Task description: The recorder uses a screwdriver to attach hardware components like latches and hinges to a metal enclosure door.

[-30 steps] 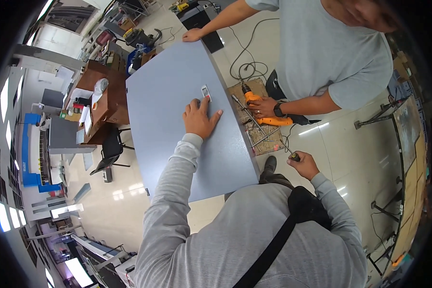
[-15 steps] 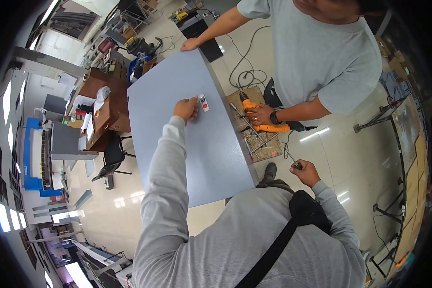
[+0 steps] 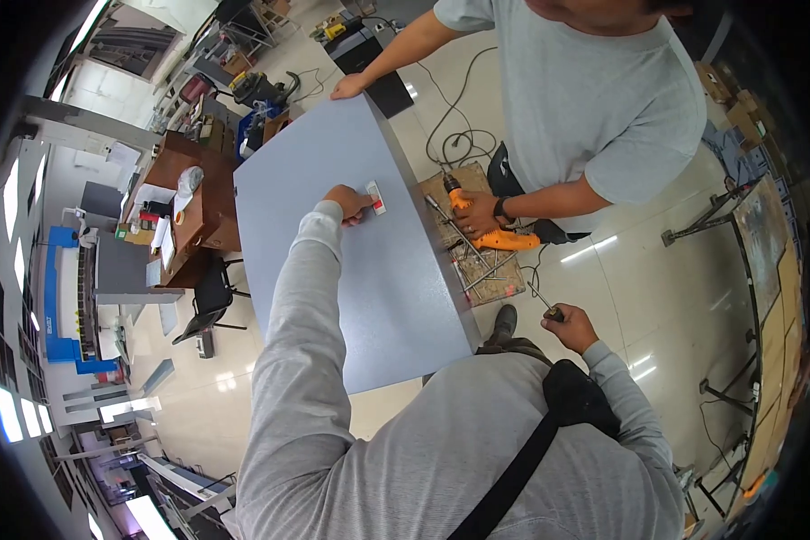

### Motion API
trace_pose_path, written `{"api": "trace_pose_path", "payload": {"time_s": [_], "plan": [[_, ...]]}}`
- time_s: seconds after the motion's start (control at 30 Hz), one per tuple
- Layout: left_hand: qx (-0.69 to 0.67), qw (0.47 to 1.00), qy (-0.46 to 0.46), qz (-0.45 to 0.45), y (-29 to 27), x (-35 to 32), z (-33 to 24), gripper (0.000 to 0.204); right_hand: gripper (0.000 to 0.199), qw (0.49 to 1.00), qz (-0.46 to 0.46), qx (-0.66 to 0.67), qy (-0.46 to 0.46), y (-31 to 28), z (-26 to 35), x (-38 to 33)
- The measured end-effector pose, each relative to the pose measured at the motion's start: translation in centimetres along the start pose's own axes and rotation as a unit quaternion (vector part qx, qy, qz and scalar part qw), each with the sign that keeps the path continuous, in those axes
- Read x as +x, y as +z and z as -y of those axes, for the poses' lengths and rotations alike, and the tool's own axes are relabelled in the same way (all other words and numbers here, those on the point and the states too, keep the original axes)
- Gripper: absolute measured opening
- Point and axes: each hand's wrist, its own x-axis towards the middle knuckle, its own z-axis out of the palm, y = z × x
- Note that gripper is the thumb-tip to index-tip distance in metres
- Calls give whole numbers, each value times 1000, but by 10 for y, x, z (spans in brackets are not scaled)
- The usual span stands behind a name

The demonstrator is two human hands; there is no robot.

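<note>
A grey metal cabinet (image 3: 333, 288) lies in front of me with a small silver latch (image 3: 377, 197) with a red part set in its top face. My left hand (image 3: 346, 204) is closed against the latch's left side; its fingertips are partly hidden. Low at the right, away from the cabinet, my right hand (image 3: 574, 329) is wrapped round the dark handle of a screwdriver (image 3: 540, 295), whose shaft points up and left.
Across the cabinet a person in a grey shirt (image 3: 594, 99) rests one hand on its far corner and the other on an orange drill (image 3: 504, 239). The drill lies with metal rods on a worn board (image 3: 504, 290). At left stand a brown desk (image 3: 209, 211) and black chair (image 3: 209, 297).
My left hand has shifted from a finger at the latch's upper part to a curled hold beside its middle. The view has moved slightly. My right hand still holds the screwdriver.
</note>
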Motion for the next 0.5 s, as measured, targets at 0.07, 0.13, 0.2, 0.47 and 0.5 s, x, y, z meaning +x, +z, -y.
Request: {"api": "trace_pose_path", "payload": {"time_s": [0.07, 0.13, 0.2, 0.47, 0.5], "plan": [[-2, 1000, 16, -18, 8, 4, 9, 53, 23, 1000, -1, -2, -8, -1, 4, 2], [1, 999, 36, -30, 24, -1, 16, 48, 26, 1000, -12, -8, -16, -4, 10, 0], [-5, 952, 140, -272, 59, -20, 16, 40, 28, 999, -13, -38, -4, -8, -1, 2], [192, 784, 509, -298, 131, -128, -15, 40, 41, 992, 80, -94, 11, -10, 3, -5], [260, 760, 539, -252, 130, -130, -17, 44, 42, 992, 73, -103, 6, -8, 4, -4]]}}
